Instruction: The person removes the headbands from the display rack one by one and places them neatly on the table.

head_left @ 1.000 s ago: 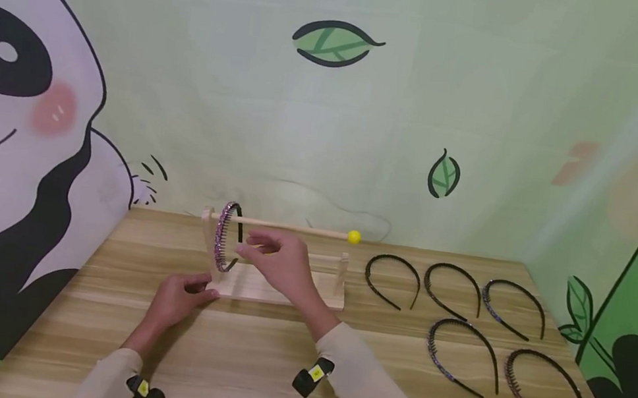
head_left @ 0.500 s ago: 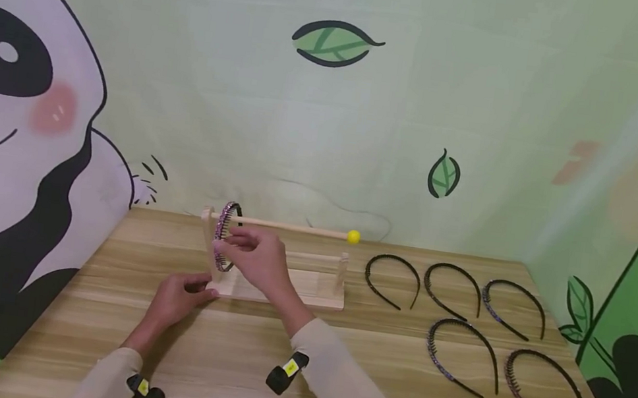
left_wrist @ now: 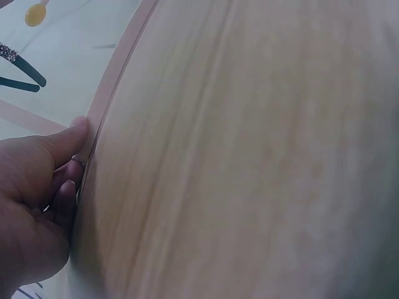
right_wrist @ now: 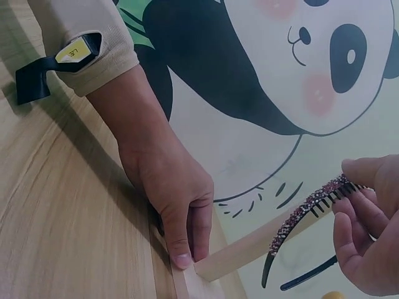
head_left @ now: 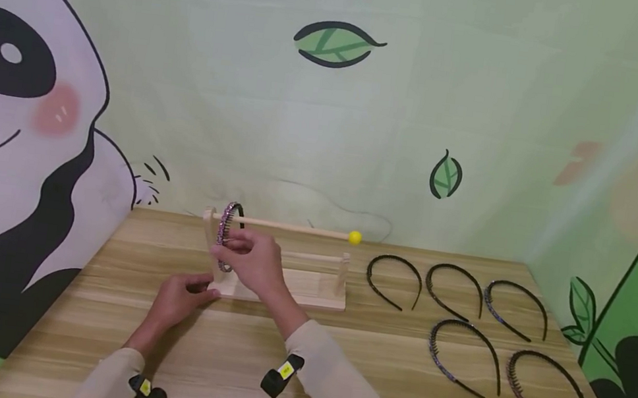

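A black toothed headband (head_left: 224, 226) with a glittery pink-purple covering hangs at the left end of the upper rod (head_left: 291, 227) of a wooden stand (head_left: 308, 284). My right hand (head_left: 256, 261) pinches its decorated side; in the right wrist view the thumb lies on the outer face of the headband (right_wrist: 305, 208) and fingers are among the teeth. The stand's left base corner is held by my left hand (head_left: 177, 301). In the left wrist view, the left hand (left_wrist: 31, 199) has its thumb on the base edge and its other fingers bent against the side.
Several more headbands (head_left: 468, 323) lie spread on the table (head_left: 215, 359) to the right of the stand. A yellow ball (head_left: 355, 237) caps the rod's right end. A lower rod (head_left: 318, 257) runs beneath it. Behind the table hangs a printed backdrop (head_left: 328, 127).
My right hand has moved left, from beside the headband's opening onto its decorated side. The headband stays at the rod's left end, and my left hand keeps its place.
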The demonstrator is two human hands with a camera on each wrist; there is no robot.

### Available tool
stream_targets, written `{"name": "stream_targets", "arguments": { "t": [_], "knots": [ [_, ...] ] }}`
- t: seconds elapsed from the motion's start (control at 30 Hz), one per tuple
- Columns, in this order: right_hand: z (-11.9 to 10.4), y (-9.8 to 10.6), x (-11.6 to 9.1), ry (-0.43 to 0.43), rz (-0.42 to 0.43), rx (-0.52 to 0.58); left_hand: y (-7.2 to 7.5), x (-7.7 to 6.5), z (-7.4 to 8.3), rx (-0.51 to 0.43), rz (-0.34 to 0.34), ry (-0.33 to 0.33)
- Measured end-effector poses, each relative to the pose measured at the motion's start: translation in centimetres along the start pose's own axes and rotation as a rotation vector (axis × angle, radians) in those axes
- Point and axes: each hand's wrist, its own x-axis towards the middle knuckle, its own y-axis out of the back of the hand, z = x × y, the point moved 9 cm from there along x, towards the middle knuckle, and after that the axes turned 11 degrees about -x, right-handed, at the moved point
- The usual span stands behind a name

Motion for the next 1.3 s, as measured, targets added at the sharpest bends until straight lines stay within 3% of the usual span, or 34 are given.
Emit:
{"name": "stream_targets", "arguments": {
  "t": [0.63, 0.9, 1.3],
  "knots": [
    [-1.3, 1.2, -0.2, 0.022, 0.016, -0.068, 0.0, 0.0, 0.3, 0.010, 0.002, -0.024],
    [-2.7, 2.7, -0.3, 0.050, 0.035, -0.069, -0.2, 0.1, 0.2, 0.003, -0.006, 0.008],
    [-3.8, 5.2, -0.8, 0.107, 0.056, -0.083, -0.2, 0.1, 0.1, 0.017, -0.001, 0.000]
  ]
}}
